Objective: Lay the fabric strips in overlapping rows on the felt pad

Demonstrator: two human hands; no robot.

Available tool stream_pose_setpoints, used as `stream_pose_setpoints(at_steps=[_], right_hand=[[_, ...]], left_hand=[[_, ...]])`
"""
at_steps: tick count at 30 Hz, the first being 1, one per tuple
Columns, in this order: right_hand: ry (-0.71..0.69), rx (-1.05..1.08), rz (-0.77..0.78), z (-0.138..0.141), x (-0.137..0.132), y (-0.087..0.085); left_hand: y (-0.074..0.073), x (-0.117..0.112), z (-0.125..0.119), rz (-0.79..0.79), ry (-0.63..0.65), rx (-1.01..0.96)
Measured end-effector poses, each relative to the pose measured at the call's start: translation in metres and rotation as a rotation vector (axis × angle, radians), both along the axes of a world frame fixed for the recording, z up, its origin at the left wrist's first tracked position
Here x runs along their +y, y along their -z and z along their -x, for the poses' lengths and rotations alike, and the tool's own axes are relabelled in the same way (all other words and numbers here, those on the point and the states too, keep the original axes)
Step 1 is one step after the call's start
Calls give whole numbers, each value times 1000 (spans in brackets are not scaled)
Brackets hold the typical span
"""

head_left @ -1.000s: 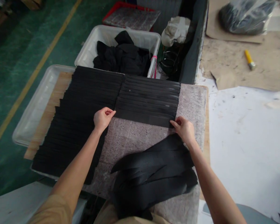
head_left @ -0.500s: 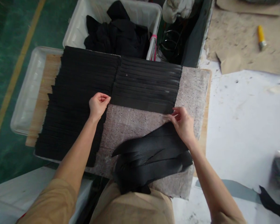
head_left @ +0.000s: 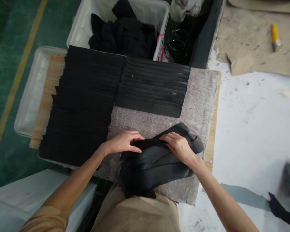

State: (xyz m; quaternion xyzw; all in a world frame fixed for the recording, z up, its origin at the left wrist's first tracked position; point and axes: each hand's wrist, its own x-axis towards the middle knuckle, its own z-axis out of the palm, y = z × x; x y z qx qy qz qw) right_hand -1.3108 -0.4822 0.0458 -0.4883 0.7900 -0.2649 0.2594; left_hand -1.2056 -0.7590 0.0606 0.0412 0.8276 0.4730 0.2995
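A loose pile of black, flexible strips (head_left: pixel 157 164) lies on the speckled grey cloth (head_left: pixel 200 93) close to my body. At the pile's upper left edge is my left hand (head_left: pixel 124 141), thumb and fingers apart around the end of a strip. My right hand (head_left: pixel 177 146) has its fingers closed on the top black strip of the same pile. Beyond both hands, a block of overlapping black strips (head_left: pixel 152 87) is laid flat in neat rows. A larger block of overlapped strips (head_left: pixel 82 103) adjoins it on the left.
A white bin (head_left: pixel 165 19) with black pieces stands behind the board (head_left: pixel 211 141). Another white tray (head_left: pixel 24 116) shows at the left. On the right, a white-topped table (head_left: pixel 256 129) carries brown paper (head_left: pixel 244 38) and a yellow-handled brush (head_left: pixel 275 35).
Both hands have left the lower edge of the right-hand block and come back toward my body. They are now at the loose pile, whose top strip has shifted.
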Motion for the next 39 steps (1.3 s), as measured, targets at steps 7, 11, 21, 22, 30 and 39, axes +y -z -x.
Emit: stream_pose_setpoints(at_steps=[7,11,21,22,30,39], right_hand=[[86,7,-194,30,-18,-1],[101,45,-293,48,-15,-4],[468,-298,-145,73,10,0],[499,-309,-118,73,8,3],[722,-315,-64,75,1,25],[779,-271,-85,74,-2,29]], left_hand=[[-1,-3,3,-1,-16,-58],[0,-18,5,112,-1,-49],[18,-87,24,349,-718,210],[18,-91,28,344,-767,209],[34,-107,47,228,-877,205],[44,-114,57,577,-850,369]])
